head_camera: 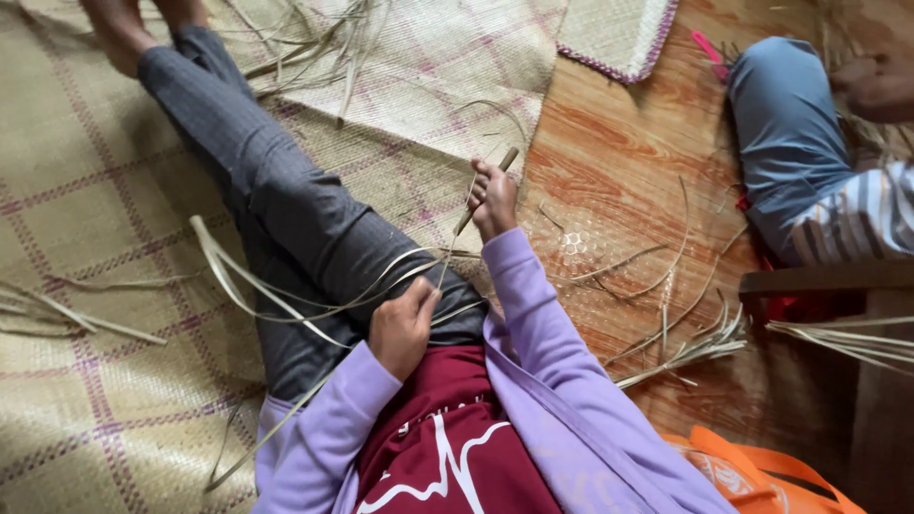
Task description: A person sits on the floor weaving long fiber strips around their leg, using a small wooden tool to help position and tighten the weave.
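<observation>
Right hand is closed on a thin stick-like tool, held upright above the knee. Left hand pinches pale reed strips against the lap — they trail over the grey trouser leg onto the woven mat. Judgement: keep the strip taut, tool steady. Only container — an orange bag, contents hidden.

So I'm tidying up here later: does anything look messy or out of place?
Yes. Loose pale reed strips lie scattered over the wooden floor off the woven checked mat, and one mat corner is folded over. The right hand holds a thin stick; the left hand grips strips.
</observation>
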